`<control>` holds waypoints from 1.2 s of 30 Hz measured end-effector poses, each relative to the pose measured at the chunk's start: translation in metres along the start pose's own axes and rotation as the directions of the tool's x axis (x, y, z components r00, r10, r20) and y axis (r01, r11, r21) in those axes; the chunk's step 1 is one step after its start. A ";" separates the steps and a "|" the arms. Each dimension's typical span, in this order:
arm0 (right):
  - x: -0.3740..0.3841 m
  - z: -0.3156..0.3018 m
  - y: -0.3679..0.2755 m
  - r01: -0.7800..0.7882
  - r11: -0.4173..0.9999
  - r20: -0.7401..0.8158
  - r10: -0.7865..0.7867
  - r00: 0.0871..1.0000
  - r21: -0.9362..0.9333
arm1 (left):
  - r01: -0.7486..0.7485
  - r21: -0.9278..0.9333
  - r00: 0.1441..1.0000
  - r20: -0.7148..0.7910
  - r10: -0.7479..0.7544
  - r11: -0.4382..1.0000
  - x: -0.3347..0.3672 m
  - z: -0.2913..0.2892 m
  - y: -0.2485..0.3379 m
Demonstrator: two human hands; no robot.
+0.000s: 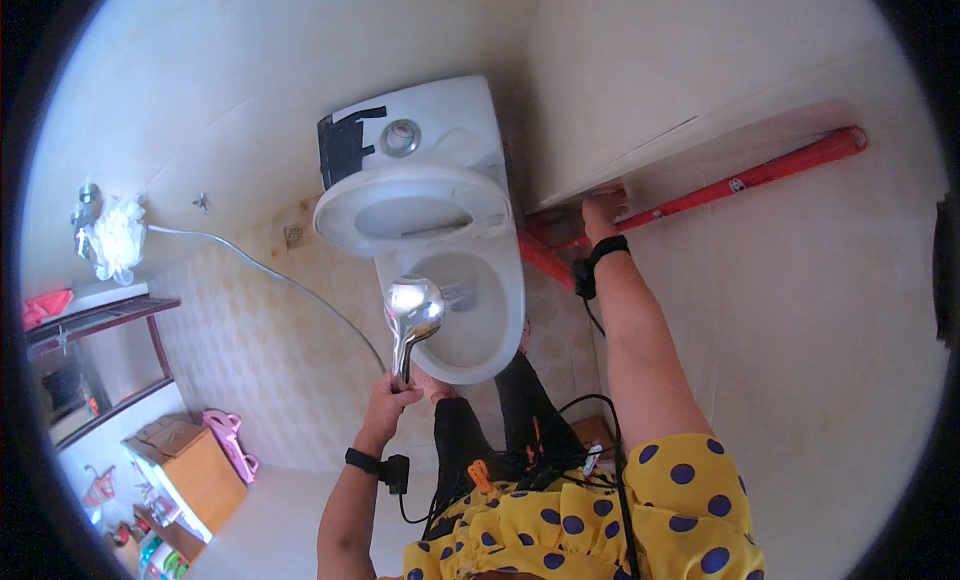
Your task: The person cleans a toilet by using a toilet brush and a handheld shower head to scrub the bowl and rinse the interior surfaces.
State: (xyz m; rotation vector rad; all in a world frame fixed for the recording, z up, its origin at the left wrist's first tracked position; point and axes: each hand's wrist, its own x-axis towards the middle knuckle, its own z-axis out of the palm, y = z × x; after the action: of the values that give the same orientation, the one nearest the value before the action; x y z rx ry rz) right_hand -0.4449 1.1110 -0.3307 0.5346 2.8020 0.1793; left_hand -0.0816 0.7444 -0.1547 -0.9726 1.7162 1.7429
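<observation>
My left hand is closed round the handle of a chrome shower head, held up in front of the white toilet. A grey hose runs from the shower head to a tap on the left wall. The toilet seat and lid stand raised against the cistern. To the right of the toilet, my right arm stretches toward the wall. My right hand is beside a long red pipe, at its near end by the corner. The fingers there are shaded and partly hidden.
A wall tap with a white plastic bag is at the left. Lower left are a dark-framed opening, an orange-brown cabinet and a pink item. Black cables hang from my wrists and waist.
</observation>
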 end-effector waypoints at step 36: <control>-0.006 0.020 0.040 0.203 0.925 -0.162 -0.157 0.974 0.321 | -0.043 -0.178 0.993 -0.115 0.023 0.983 -0.011 0.006 -0.026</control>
State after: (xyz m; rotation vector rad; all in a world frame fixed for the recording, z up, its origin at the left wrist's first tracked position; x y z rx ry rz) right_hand -0.4200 1.1469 -0.3411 0.3418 3.0106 -0.3205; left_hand -0.0554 0.7534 -0.1631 -1.1467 1.6732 1.9245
